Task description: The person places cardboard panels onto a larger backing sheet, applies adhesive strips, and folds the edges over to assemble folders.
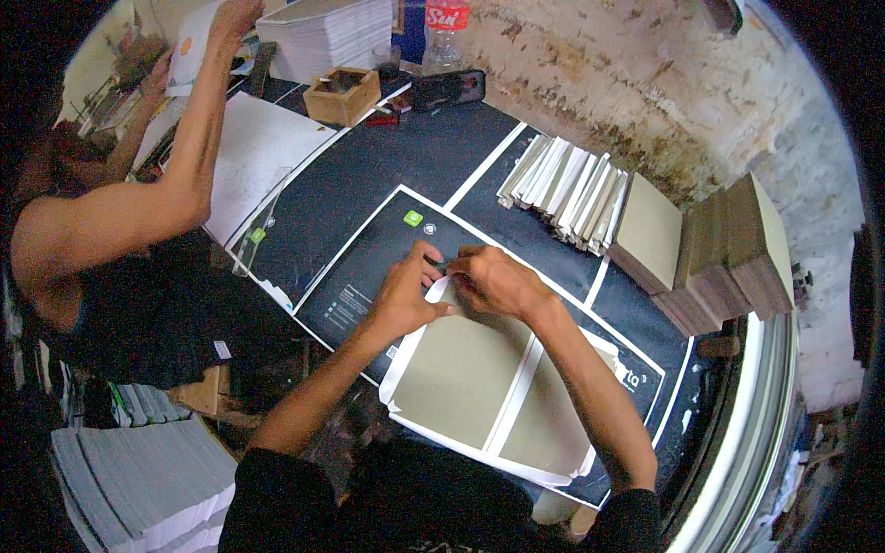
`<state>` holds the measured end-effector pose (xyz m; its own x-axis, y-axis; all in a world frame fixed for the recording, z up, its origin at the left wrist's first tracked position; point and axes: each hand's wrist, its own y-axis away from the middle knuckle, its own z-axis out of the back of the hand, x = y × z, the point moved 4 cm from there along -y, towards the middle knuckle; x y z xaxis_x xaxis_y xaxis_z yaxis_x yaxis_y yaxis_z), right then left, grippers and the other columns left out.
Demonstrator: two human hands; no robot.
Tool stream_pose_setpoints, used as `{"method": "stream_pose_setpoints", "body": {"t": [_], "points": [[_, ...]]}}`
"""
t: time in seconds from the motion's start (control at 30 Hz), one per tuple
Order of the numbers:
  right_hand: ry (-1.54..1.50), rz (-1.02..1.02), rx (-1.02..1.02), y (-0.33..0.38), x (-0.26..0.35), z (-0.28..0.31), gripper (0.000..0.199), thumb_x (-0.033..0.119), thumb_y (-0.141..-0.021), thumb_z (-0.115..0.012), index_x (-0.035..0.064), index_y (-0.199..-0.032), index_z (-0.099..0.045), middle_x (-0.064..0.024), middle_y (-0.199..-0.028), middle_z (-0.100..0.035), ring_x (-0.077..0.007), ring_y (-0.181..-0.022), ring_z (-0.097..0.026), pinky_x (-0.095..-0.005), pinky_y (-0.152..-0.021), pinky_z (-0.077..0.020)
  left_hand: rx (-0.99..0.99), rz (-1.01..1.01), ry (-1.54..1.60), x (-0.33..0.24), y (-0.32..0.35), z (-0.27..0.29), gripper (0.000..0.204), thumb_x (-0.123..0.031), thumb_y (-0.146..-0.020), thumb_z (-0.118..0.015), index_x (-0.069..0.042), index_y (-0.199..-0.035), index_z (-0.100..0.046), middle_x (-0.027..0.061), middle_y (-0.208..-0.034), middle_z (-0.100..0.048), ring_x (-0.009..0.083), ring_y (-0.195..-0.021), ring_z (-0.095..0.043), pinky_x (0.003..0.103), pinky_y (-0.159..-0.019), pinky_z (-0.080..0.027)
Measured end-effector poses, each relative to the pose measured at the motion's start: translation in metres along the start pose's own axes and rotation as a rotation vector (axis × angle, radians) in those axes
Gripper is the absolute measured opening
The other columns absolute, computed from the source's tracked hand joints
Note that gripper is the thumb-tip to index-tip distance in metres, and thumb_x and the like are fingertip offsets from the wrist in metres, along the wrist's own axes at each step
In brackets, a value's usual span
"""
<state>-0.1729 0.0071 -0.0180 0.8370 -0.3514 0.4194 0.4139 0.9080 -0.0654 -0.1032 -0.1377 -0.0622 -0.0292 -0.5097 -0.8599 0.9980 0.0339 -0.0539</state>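
My left hand (406, 290) and my right hand (493, 281) meet at the top edge of a book cover being made: two grey boards (461, 373) laid on a white sheet (398, 373) with a narrow white strip between them. Both hands press or fold the white paper flap at the far edge of the left board; the fingers hide the exact fold. The cover lies on a black printed sheet (369, 249) that spreads over the table.
A row of grey boards standing on edge (567, 189) and a tall stack of boards (737, 258) sit at the right. Another person at the left reaches up to white paper (253, 152). A small cardboard box (343, 95), a bottle (445, 32) and paper stacks (323, 32) stand at the back.
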Motion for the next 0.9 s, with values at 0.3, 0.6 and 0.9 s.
{"method": "stream_pose_setpoints", "body": {"t": [0.3, 0.6, 0.9], "points": [[0.170, -0.085, 0.050, 0.015, 0.016, -0.005, 0.023, 0.011, -0.083, -0.064, -0.0039, -0.099, -0.071, -0.0197, -0.094, -0.060, -0.0391, -0.089, -0.068, -0.0467, -0.079, -0.0564, -0.043, -0.004, 0.044, 0.005, 0.008, -0.001, 0.092, -0.009, -0.065, -0.093, -0.006, -0.138, -0.037, 0.0129, -0.104, -0.071, 0.0262, -0.097, -0.068, 0.042, -0.085, -0.054], [-0.133, -0.064, 0.011, 0.021, 0.004, 0.016, 0.044, 0.004, -0.082, -0.066, -0.0037, -0.125, -0.064, -0.0247, -0.096, -0.071, -0.0384, -0.082, -0.070, -0.0427, -0.078, -0.0565, -0.055, -0.023, 0.059, 0.001, 0.013, 0.000, 0.091, -0.007, -0.069, -0.090, -0.004, -0.140, -0.033, 0.0141, -0.107, -0.071, 0.0268, -0.098, -0.068, 0.042, -0.085, -0.053], [0.055, -0.041, 0.034, 0.001, -0.002, -0.008, 0.032, 0.005, -0.083, -0.066, 0.0024, -0.115, -0.069, -0.0212, -0.101, -0.066, -0.0409, -0.090, -0.067, -0.0470, -0.082, -0.0551, -0.096, -0.037, 0.081, 0.008, 0.007, 0.001, 0.074, -0.002, -0.079, -0.078, -0.002, -0.139, -0.034, 0.0146, -0.100, -0.073, 0.0222, -0.088, -0.071, 0.035, -0.070, -0.055]]}}
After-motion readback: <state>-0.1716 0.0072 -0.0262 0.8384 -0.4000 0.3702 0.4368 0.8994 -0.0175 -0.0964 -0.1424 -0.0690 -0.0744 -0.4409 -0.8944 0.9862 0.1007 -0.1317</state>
